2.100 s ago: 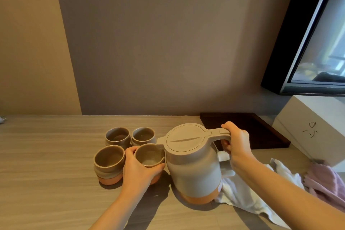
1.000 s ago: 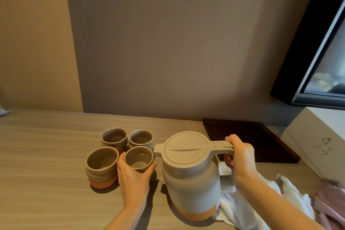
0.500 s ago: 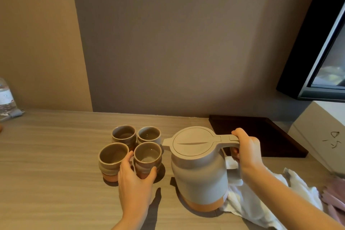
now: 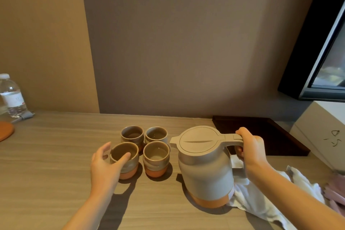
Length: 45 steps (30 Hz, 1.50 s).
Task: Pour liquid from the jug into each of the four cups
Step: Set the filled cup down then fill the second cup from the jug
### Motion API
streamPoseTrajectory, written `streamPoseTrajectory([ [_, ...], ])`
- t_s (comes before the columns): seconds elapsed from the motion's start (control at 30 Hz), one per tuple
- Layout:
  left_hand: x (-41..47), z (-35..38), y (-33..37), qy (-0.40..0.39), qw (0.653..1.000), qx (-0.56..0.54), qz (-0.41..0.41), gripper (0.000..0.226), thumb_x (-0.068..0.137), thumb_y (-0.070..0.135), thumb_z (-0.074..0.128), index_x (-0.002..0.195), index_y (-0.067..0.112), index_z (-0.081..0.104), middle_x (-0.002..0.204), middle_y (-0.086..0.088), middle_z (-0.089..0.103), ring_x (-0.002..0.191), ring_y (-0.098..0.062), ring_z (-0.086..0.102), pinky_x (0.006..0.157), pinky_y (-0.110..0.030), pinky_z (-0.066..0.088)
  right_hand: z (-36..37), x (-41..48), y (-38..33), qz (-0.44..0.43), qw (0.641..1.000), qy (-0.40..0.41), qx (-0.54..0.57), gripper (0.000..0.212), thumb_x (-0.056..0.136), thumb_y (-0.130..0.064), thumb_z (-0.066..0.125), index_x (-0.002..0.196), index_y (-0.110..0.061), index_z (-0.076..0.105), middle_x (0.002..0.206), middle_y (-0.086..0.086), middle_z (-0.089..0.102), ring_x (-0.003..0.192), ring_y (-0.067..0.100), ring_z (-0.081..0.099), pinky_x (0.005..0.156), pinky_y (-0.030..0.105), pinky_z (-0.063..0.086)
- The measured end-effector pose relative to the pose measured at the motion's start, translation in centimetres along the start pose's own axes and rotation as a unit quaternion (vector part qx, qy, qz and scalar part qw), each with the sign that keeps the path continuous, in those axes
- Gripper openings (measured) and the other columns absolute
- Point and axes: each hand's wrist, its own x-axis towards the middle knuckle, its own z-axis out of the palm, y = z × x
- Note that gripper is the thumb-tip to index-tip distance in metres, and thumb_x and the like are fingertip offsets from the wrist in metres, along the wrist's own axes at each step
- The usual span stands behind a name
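A smooth grey jug (image 4: 205,166) with a terracotta base band and flat round lid stands upright on the wood-grain counter (image 4: 46,173), gripped at its handle by the right hand (image 4: 250,147). Left of the jug, four glazed cylindrical cups (image 4: 145,147) are clustered; the front-left cup (image 4: 124,158) is loosely cupped by the open-fingered left hand (image 4: 106,164).

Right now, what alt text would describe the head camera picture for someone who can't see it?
A person's right hand grips the handle of a lidded beige jug standing on a wooden counter, while the left hand curls around the near-left cup of four clustered cups. A white cloth lies beside the jug.
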Motion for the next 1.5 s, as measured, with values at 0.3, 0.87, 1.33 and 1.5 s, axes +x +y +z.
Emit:
streamPoseTrajectory([
  [0.3, 0.8, 0.2, -1.9, -0.112, 0.993, -0.007, -0.035, 0.1, 0.063, 0.012, 0.089, 0.144, 0.02, 0.032, 0.139, -0.007, 0.048, 0.129, -0.029, 0.043, 0.099, -0.043, 0.042, 0.0, 0.1, 0.4, -0.013, 1.0, 0.015, -0.017, 0.029, 0.089, -0.024, 0.053, 0.076, 0.001, 0.059, 0.069, 0.014, 0.053, 0.067, 0.021, 0.047, 0.059, 0.028, 0.038],
  [0.87, 1.2, 0.8, -3.0, -0.108, 0.993, -0.018, -0.041, 0.084, 0.061, 0.018, 0.09, 0.132, 0.02, 0.044, 0.118, 0.002, 0.053, 0.109, -0.019, 0.049, 0.085, -0.037, 0.047, 0.2, 0.2, 0.4, -0.019, 0.999, 0.033, -0.029, 0.027, 0.09, -0.025, 0.052, 0.078, -0.001, 0.059, 0.075, 0.013, 0.055, 0.071, 0.019, 0.048, 0.062, 0.027, 0.039],
  [1.33, -1.6, -0.2, -1.3, -0.077, 0.994, -0.072, -0.015, 0.084, 0.058, 0.018, 0.092, 0.128, 0.024, 0.047, 0.118, 0.0, 0.057, 0.113, -0.023, 0.053, 0.086, -0.039, 0.049, 0.2, -0.9, -0.1, 0.001, 0.999, 0.042, 0.003, 0.025, 0.087, -0.026, 0.055, 0.076, -0.004, 0.059, 0.075, 0.013, 0.055, 0.073, 0.021, 0.05, 0.065, 0.029, 0.041],
  [1.5, -2.8, -0.4, 1.4, -0.123, 0.989, -0.07, 0.038, 0.079, 0.058, 0.015, 0.091, 0.121, 0.03, 0.047, 0.108, 0.012, 0.058, 0.1, -0.012, 0.055, 0.077, -0.029, 0.049, 0.1, -2.4, -0.2, -0.012, 0.999, 0.05, 0.015, 0.028, 0.088, -0.022, 0.055, 0.067, -0.004, 0.057, 0.067, 0.013, 0.051, 0.066, 0.019, 0.046, 0.063, 0.03, 0.039],
])
